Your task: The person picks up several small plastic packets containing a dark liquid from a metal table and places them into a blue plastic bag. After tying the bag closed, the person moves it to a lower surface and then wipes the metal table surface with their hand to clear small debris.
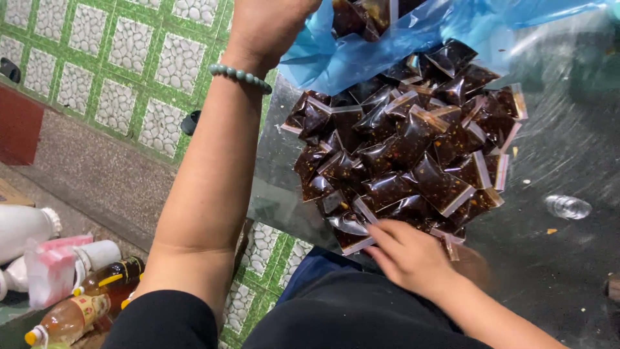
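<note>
A pile of small clear sealed sachets of dark brown sauce [407, 148] lies on a shiny steel table [568, 148]. My left hand [268, 26], with a pale green bead bracelet [240, 76] on the wrist, is raised at the top and grips the edge of a blue plastic bag [381, 45] with more sachets showing inside it. My right hand [410, 255] rests at the near edge of the pile, its fingers touching the nearest sachets.
An empty clear small packet [567, 207] lies on the table to the right of the pile. On the floor at lower left stand bottles of amber liquid [71, 317], white containers [26, 226] and a pink pack [51, 265]. Green and white tiles [129, 58] cover the wall.
</note>
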